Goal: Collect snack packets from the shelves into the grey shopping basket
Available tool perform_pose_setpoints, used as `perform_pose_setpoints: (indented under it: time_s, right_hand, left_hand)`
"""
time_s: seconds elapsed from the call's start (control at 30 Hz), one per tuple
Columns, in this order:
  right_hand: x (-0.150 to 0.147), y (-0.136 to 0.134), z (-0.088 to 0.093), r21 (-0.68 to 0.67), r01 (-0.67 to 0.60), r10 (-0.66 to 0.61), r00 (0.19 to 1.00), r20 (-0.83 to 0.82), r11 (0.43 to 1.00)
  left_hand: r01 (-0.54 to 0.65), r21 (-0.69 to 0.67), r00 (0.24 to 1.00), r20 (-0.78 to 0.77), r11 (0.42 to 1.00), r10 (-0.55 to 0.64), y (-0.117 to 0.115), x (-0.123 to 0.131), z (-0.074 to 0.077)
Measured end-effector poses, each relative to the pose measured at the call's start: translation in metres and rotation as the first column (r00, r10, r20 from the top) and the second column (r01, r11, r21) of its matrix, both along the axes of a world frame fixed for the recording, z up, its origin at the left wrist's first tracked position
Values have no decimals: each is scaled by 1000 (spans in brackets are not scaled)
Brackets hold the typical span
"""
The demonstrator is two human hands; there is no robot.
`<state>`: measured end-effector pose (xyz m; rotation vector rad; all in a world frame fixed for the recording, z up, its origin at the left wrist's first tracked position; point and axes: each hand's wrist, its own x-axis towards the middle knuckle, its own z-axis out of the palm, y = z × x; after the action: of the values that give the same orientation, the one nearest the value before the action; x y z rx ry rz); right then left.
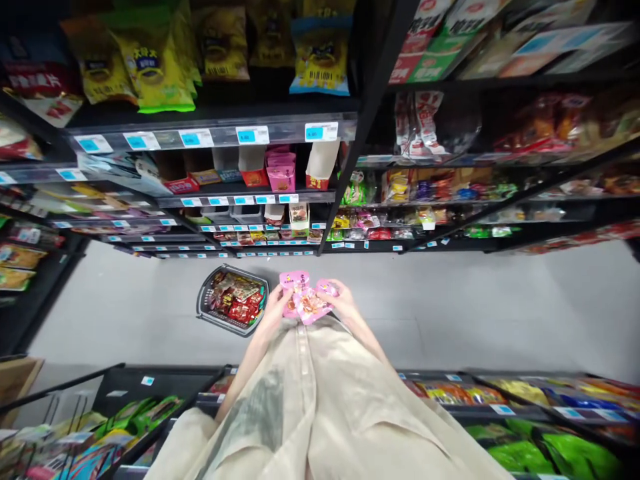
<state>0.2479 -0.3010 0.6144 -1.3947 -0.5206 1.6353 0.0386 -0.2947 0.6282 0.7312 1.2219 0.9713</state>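
Note:
Several pink snack packets (311, 305) are held in front of my body, partly overlapping. My left hand (276, 303) is closed on the pink packets at their left side, its thumb on the front. At the right side, my right hand (341, 300) grips the pink packets with its fingers bent around them. Left of my left hand, a grey basket (200, 303) stands on the floor with red and brown packaged snacks (243, 303) inside. Similar pink packets (281, 170) stand in a box on the shelf ahead.
Shelves with price tags (253, 135) rise in front, holding yellow snack bags (153, 67) and small boxes. More shelving with green bags (575, 453) runs behind me. Grey floor (450, 307) extends between the shelf rows. A cardboard box (17, 387) is at the lower left.

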Motion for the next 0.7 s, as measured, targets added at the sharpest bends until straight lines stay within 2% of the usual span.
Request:
perform_pose_setpoints:
  time_s: [0.1, 0.3, 0.4, 0.5, 0.6, 0.7]
  right_hand:
    - [-8, 3, 5, -7, 28, -28, 999, 15, 1000]
    - [-19, 17, 29, 23, -189, 185, 976, 119, 982]
    - [-31, 24, 38, -6, -241, 241, 970, 0, 970]
    - [-45, 27, 43, -37, -285, 280, 955, -96, 958]
    - [-51, 25, 46, -46, -262, 254, 959, -126, 964]
    - [-50, 19, 48, 26, -281, 279, 929, -244, 959]
  left_hand:
    - [-39, 39, 999, -29, 999, 40, 1, -16, 2]
    - [-55, 141, 992, -106, 988, 70, 13, -42, 1]
    - [-12, 138, 994, -107, 990, 27, 17, -50, 3]
    - [25, 66, 998, -52, 997, -22, 17, -57, 6]
    - [-9, -9, 1000, 3, 1000, 9, 17, -66, 7]
    - [-20, -2, 999, 30, 1000, 20, 18, -76, 11]
